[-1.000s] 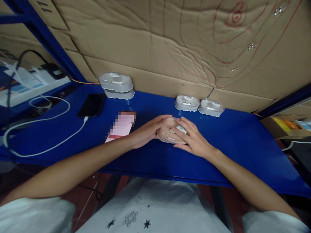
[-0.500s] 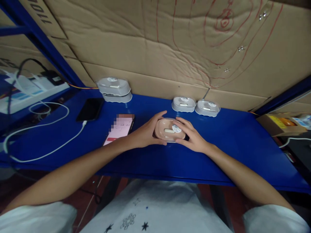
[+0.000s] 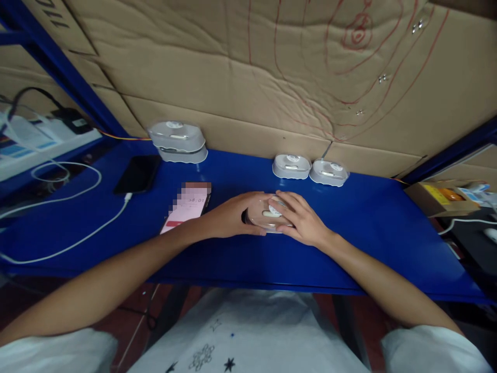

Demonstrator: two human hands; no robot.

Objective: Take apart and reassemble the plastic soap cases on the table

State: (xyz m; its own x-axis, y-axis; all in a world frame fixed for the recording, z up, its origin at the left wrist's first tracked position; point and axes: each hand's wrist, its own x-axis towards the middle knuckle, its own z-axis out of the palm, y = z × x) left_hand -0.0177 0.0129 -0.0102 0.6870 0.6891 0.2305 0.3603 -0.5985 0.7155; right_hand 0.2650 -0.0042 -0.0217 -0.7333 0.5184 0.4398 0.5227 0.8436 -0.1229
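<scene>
A small oval case point(image 3: 259, 216) with a clear plastic cover, a beige inside and a pale oblong bar on top sits at the middle of the table in the head view. My left hand point(image 3: 235, 215) curls around its left end, thumb along the near side. Closed over the right end is my right hand point(image 3: 308, 220), its fingers lying across the top and partly over a round white sticker. The underside of the case is hidden. Behind it stand two similar grey clear-covered cases point(image 3: 292, 167) side by side, and a stack of such cases point(image 3: 179, 141) is at the back left.
A phone with a lit pink screen point(image 3: 188, 207) lies left of my left hand. Farther left are a dark phone point(image 3: 137, 174) and a white cable point(image 3: 87, 246). Cardboard point(image 3: 194, 67) walls the back of the blue table point(image 3: 240, 264). An open carton point(image 3: 435, 199) stands at the right.
My right fingers have moved farther left over the case's top, covering more of the sticker. My left fingers have closed in along the far side. The view has shifted slightly.
</scene>
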